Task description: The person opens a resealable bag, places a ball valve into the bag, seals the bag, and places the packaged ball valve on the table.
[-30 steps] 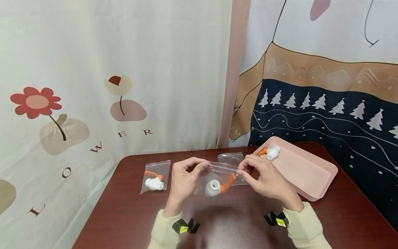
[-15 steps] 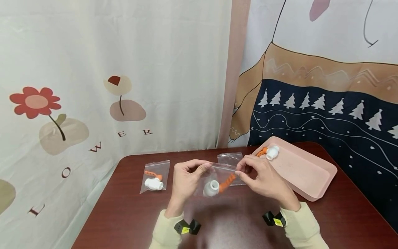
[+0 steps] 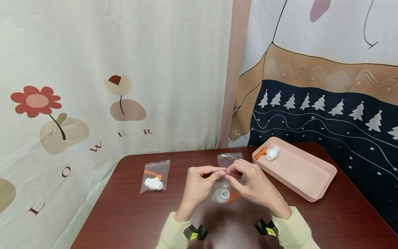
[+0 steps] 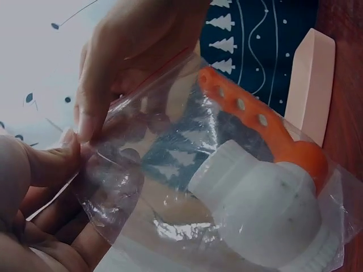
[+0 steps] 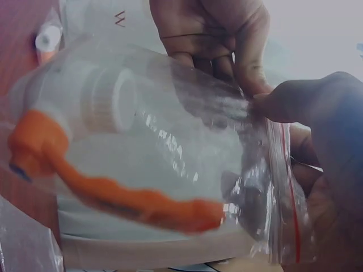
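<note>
While both hands work mid-table, left bag (image 3: 166,173): lies flat on the table (image 3: 124,214), holding a white pipe piece (image 3: 153,184) with an orange handle; no hand near.
Left hand (image 3: 200,183): thumb and finger pinch the held bag at its mouth.
Held bag (image 4: 181,229): hangs from both hands, apparently off the table; inside, a second white pipe piece (image 4: 266,209) and its orange handle (image 4: 244,110). Its mouth was stretched between the hands a second ago; now it is gathered and the contents hang lower. In judgement, the work has narrowed to one spot on the mouth; whether it is sealed, cannot tell.
Back bag (image 3: 227,159): on the table, partly hidden by the right hand.
Right hand (image 3: 253,181): has closed in on the left, fingertips meeting, also pinching the mouth.
Pink tray (image 3: 304,169): at right; third white pipe piece (image 3: 272,153) in its far left corner, unbagged.
</note>
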The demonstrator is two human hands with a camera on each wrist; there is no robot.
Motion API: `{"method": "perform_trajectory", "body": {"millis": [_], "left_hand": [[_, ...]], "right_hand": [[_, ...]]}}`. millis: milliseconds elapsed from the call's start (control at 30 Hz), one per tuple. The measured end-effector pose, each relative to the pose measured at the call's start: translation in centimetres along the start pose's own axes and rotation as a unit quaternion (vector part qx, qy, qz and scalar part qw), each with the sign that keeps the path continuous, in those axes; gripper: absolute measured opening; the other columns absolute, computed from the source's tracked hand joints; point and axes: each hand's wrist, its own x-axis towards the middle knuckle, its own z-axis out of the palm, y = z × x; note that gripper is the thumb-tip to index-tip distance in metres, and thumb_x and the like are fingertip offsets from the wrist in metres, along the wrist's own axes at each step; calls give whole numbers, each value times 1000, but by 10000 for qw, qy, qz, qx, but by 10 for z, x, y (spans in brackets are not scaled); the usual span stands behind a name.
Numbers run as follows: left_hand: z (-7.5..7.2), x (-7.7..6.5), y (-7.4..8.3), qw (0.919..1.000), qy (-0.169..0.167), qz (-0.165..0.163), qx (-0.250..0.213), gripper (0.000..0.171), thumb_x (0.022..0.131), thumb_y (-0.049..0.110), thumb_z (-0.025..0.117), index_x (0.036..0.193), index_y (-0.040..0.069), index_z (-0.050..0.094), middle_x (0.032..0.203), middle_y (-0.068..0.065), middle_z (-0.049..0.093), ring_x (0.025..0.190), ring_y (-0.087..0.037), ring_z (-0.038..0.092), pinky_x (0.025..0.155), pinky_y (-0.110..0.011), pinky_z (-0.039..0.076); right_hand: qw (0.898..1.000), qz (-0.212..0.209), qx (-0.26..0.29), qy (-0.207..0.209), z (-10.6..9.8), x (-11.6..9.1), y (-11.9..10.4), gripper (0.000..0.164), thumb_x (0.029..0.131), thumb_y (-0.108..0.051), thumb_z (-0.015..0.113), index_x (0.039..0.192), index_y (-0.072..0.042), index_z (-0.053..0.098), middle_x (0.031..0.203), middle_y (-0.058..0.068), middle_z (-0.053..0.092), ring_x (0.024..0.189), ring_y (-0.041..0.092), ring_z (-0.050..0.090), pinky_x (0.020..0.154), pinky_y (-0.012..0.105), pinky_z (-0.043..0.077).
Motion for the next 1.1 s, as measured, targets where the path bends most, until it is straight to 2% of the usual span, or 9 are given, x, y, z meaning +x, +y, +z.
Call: {"method": "perform_trajectory", "body": {"millis": [233,367,500,600,700,900,1100], "left_hand": [[5,-1,2,9997,-55,-223,-113,12,88,20,81,96,11,83,88,-6,81,79,-10,76,72,-31,65],[7,-1,2,10000,-27,19,-64,11,89,22,80,93,12,83,83,-5,80,75,-10,76,70,-31,65],[7,-2,2,9992,106,397,24,11,89,21,80,91,11,82,82,-5,80,73,-8,75,67,-31,64],[6,-3,3,9985,198,509,29,10,90,20,80,91,10,82,82,-5,80,72,-8,75,66,-31,64],[4,-3,4,9987,256,432,-70,10,89,20,80,90,9,82,82,-7,79,73,-10,75,67,-31,65],[-2,-1,5,9976,380,119,-569,11,90,13,78,91,3,80,80,-18,77,72,-16,76,69,-36,66],[-6,-1,7,9968,532,50,-587,12,90,14,78,90,2,79,79,-19,77,71,-14,76,70,-37,66]], "right_hand": [[10000,36,9,85,-4,-1,-1,18,89,-6,78,95,-22,74,81,-13,60,75,1,53,64,14,46],[9998,139,68,78,-7,-2,-2,18,90,-8,78,94,-25,74,81,-14,59,74,1,53,62,14,45],[9998,146,85,77,-8,-1,-2,17,91,-10,78,94,-26,74,80,-14,59,73,1,52,61,14,44],[9998,132,93,103,-8,0,-3,17,90,-11,79,94,-27,74,79,-14,58,71,1,52,59,13,43],[9998,122,80,112,-9,0,-2,17,90,-10,79,93,-26,74,79,-15,58,71,0,52,57,14,42],[9995,296,92,30,-13,-2,2,18,88,-9,80,92,-26,74,76,-15,54,68,2,49,54,19,42],[9997,212,116,3,-16,-3,4,19,87,-8,80,92,-25,74,75,-14,53,67,5,49,52,22,42]]}}
